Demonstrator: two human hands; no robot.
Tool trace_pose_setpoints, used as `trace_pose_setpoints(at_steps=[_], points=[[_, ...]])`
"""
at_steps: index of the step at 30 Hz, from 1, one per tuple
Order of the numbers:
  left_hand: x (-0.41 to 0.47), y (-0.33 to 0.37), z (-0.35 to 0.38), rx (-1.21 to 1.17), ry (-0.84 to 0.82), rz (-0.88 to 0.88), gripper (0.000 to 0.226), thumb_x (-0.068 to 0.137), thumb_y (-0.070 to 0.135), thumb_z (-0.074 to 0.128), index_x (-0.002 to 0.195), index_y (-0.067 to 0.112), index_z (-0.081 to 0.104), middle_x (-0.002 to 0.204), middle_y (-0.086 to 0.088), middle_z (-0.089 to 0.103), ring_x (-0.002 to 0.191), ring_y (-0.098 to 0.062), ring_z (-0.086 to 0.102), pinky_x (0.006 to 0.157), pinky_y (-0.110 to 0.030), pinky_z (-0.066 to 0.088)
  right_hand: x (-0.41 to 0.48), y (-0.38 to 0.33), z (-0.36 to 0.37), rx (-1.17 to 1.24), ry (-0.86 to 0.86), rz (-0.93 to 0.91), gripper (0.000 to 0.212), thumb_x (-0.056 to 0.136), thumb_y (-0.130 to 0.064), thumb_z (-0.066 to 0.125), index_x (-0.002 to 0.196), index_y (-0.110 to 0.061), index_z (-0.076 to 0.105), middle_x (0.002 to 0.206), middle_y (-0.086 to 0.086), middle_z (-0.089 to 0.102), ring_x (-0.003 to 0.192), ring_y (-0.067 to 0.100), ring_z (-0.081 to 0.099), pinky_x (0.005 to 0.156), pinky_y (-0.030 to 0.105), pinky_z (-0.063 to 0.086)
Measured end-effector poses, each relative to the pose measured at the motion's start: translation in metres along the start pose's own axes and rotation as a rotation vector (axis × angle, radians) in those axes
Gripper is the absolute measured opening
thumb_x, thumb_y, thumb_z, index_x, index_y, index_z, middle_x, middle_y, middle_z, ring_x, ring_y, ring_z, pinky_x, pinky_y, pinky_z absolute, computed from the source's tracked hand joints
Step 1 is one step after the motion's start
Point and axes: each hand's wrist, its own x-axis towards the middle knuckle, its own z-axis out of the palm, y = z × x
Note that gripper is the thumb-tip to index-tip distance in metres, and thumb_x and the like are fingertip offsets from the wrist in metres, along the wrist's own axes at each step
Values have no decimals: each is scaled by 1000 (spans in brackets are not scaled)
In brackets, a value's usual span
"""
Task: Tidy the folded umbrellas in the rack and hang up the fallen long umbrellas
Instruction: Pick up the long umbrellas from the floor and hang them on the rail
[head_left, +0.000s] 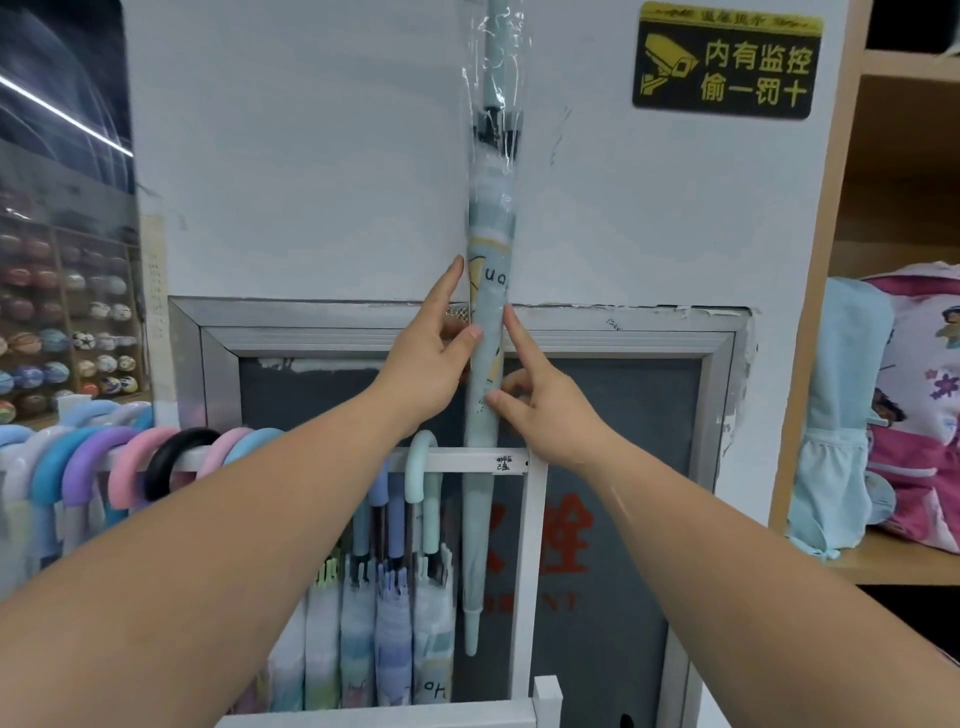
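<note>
White rack at 6 o'clock, long pale-blue umbrella upright from 12 to 6, passing behind the rail, left hand at its 9 o'clock, fingers straight against it, right hand at 3 o'clock pinching it

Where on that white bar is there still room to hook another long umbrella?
The white rail is bare between the mint handle and its right end, though the held long umbrella passes behind there. Further left, the coloured handles are packed tight.
</note>
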Motion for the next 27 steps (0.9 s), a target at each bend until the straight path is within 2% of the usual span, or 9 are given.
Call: trace_pose_setpoints(at_steps=[3,7,10,12,15,18,21,25,27], points=[[-3,-2,-1,-10,-38,-15,74,101,23,56,142,71,17,108,-6,70,99,-22,71,88,-49,59,8,-7,-7,80,115,-36,72,98,-25,62,152,-53,23,91,-7,70,70,3,62,77,26,53],[-11,-3,3,51,-90,-48,81,100,23,58,144,70,9,96,-20,67,87,-35,68,86,-51,59,29,-25,-18,123,195,-41,69,100,-25,59,152,-54,23,101,-14,65,78,4,67,85,25,56],[-15,-4,2,105,-87,-35,83,100,22,59,147,66,7,78,-9,58,65,-18,54,74,-35,57,36,-28,-17,92,174,-30,77,99,-22,60,151,-59,15,96,-7,65,77,11,66,86,39,59],[-16,-5,0,183,-118,-53,85,99,23,60,148,65,5,79,-8,62,66,-13,55,67,-26,51,36,-23,-13,68,150,-5,84,98,-20,61,147,-65,9,93,-3,66,77,17,66,85,47,59],[-21,-6,-2,207,-160,-94,83,97,31,63,147,65,7,98,-5,70,82,-14,66,71,-25,50,28,-15,-9,68,123,10,93,97,-18,62,142,-72,2,92,16,65,76,28,63,80,56,57],[-22,-7,-1,194,-132,-71,74,98,37,60,148,64,12,107,5,67,90,-13,67,81,-28,52,17,-8,-7,82,91,23,97,95,-19,65,142,-72,-2,98,10,69,82,31,66,84,53,58],[-17,-5,1,158,-85,-57,70,100,33,57,147,63,15,103,-3,70,93,-23,69,92,-42,55,13,-2,-7,132,79,45,98,95,-17,67,142,-72,1,90,19,63,83,40,65,81,57,58],[-12,0,4,166,-92,-48,68,102,31,53,149,61,13,95,-7,70,78,-22,65,86,-41,56,9,1,-11,242,57,39,97,96,-9,65,147,-66,5,79,7,58,75,25,65,79,52,61],[-11,1,4,176,-90,-56,67,103,32,51,149,62,11,95,-10,70,83,-27,67,87,-43,56,9,2,-10,259,48,43,97,96,-8,63,148,-65,4,82,10,61,80,29,68,81,50,61]])
